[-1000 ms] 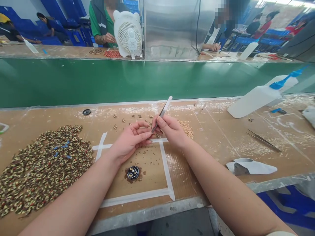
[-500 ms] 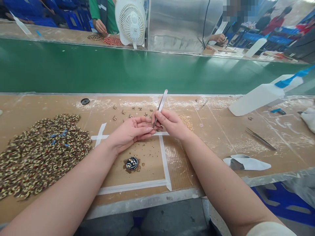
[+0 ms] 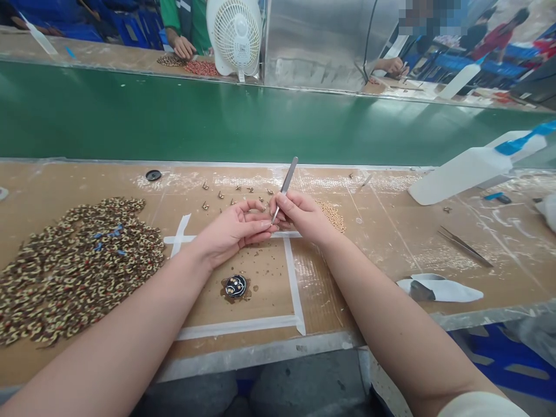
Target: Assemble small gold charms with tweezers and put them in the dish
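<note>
My right hand is closed around a pair of metal tweezers, their tips pointing down at my left fingertips. My left hand pinches thumb against fingers at those tips; whatever lies between them is too small to make out. Below the hands, a small round black dish with light bits in it sits on a wet patch inside a white tape frame. Several small metal parts are scattered behind my left hand. A heap of tiny tan pieces lies just beyond my right hand.
A big pile of small dark-and-cream pieces covers the left. On the right are a white squeeze bottle, second tweezers and a white-and-grey item. A black lid lies at the back. Across the green strip, people work beside a fan.
The whole view has shifted slightly. The tweezers have turned a little in my right hand, while both hands stay together. Across the way, a person's hand has moved over the piles.
</note>
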`<act>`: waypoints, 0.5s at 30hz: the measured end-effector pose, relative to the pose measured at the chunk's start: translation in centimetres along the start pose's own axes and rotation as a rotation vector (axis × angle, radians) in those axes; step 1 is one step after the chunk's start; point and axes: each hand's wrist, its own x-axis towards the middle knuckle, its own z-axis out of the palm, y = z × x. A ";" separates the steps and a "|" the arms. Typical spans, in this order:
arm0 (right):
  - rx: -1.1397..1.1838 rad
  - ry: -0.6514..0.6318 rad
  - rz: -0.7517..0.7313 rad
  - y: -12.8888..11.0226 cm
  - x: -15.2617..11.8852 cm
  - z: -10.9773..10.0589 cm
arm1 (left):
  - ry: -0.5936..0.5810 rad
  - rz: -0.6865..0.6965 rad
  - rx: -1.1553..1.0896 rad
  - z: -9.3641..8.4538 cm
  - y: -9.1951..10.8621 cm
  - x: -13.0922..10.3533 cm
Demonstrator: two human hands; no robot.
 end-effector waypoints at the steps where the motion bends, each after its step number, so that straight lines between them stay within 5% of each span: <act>1: 0.016 0.004 -0.003 0.1 0.1 0.1 | 0.004 0.010 -0.007 0.0 -0.1 0.0; 15: 0.054 0.128 -0.049 0.6 -0.1 0.6 | 0.038 0.143 -0.025 1.2 -0.3 -0.4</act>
